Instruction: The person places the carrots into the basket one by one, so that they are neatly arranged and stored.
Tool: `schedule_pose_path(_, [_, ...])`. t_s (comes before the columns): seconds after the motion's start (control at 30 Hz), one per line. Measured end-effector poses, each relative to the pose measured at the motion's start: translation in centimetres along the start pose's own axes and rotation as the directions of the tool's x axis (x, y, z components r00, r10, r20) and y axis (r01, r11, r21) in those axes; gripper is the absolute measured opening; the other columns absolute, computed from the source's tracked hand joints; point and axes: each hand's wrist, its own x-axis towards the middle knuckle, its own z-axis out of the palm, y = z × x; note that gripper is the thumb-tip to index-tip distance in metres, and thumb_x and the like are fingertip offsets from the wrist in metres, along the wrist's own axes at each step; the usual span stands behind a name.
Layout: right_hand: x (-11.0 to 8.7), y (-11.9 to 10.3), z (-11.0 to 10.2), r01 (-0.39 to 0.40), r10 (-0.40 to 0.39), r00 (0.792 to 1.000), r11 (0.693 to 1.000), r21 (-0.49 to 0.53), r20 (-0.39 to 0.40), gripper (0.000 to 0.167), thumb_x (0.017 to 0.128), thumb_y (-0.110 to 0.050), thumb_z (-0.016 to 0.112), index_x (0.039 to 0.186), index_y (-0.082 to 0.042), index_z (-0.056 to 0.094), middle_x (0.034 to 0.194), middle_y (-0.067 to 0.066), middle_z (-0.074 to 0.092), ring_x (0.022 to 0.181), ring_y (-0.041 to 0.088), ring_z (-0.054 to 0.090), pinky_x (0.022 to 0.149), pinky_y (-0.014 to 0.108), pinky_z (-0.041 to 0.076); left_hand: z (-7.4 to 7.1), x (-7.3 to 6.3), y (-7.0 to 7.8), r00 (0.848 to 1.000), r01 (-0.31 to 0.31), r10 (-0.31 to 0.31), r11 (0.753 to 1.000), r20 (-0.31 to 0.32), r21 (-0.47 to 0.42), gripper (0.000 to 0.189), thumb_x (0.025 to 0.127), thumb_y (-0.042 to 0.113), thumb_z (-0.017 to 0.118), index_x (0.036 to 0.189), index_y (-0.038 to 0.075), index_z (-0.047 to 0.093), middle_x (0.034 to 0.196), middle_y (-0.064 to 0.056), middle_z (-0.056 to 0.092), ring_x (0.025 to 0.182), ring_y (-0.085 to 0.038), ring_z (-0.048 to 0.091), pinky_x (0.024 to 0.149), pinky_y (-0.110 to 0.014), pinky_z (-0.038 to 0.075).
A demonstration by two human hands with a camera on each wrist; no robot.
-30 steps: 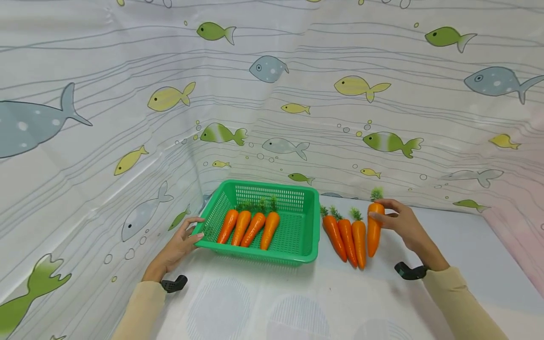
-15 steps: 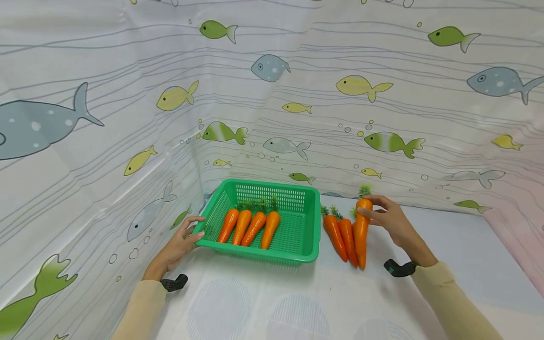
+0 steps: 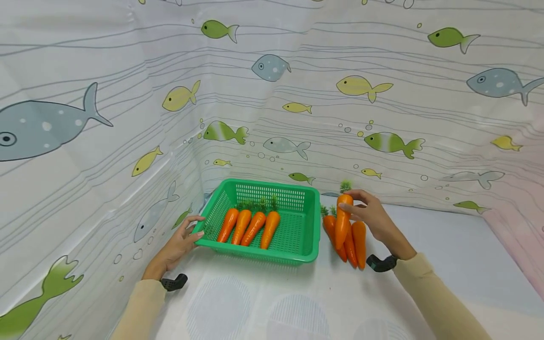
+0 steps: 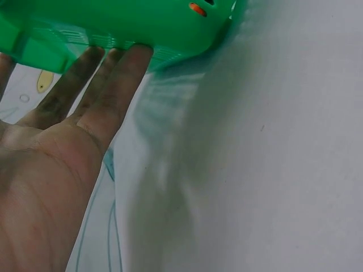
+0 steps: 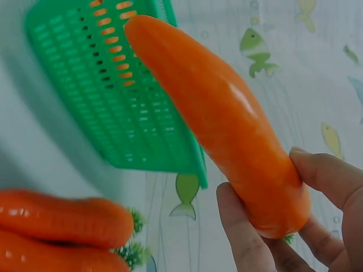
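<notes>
In the head view, my right hand [image 3: 370, 215] pinches an orange carrot [image 3: 342, 222] near its leafy top. The tip points down over a row of three carrots. The right wrist view shows this carrot [image 5: 227, 119] slanting between thumb and fingers. Lying right of the basket, the three carrots [image 3: 360, 238] are partly hidden by the held one. My left hand [image 3: 180, 243] is at the left front corner of the green basket [image 3: 257, 255]. Straight left fingers [image 4: 116, 93] touch the basket's side in the left wrist view. Inside the basket, several carrots [image 3: 255, 229] lie side by side at the left.
A white sheet [image 3: 340, 61] printed with fish rises behind and at the left of the table. The basket's back wall [image 3: 267, 197] stands close to that sheet. Pale patterned cloth [image 3: 259, 302] covers the tabletop.
My right hand has carried the carrot leftwards, from the right end of the row to above the row's left part. The left hand and basket have stayed put.
</notes>
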Motion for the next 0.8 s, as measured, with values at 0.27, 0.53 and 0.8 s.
schedule_pose_path(0.27, [1.0,-1.6,2.4,-0.007,0.006,0.999,0.999,0.047,0.039,0.065,0.095,-0.039,0.075,0.146,-0.007,0.049,0.144,0.017,0.048,0.119,0.036,0.056,0.094,0.041,0.056,0.2,-0.2,-0.1,1.0,0.008,-0.008,1.0,-0.007,-0.001,0.054,0.106,0.016,0.058,0.152,0.014,0.03,0.161,-0.021,0.014,0.139,-0.033,0.032,0.097,-0.031,0.05])
schedule_pose_path(0.53, [1.7,-2.6,4.5,-0.007,-0.001,0.996,0.997,0.081,0.093,0.06,0.093,-0.039,0.078,0.141,-0.013,0.054,0.144,0.011,0.049,0.116,0.033,0.058,0.096,0.049,0.054,0.1,0.0,0.1,1.0,0.003,-0.002,1.0,-0.008,0.017,0.054,0.107,0.018,0.058,0.153,0.014,0.029,0.168,-0.018,0.003,0.153,-0.046,0.001,0.11,-0.063,0.033])
schedule_pose_path(0.8, [2.7,-3.0,6.6,0.02,-0.03,0.993,0.996,0.086,0.114,0.057,0.095,-0.032,0.077,0.141,-0.008,0.053,0.139,0.015,0.051,0.107,0.031,0.059,0.094,0.046,0.056,0.1,-0.1,0.4,1.0,0.008,-0.008,1.0,-0.007,0.009,0.055,0.106,0.017,0.059,0.153,0.014,0.029,0.166,-0.019,0.005,0.152,-0.045,0.01,0.102,-0.041,0.045])
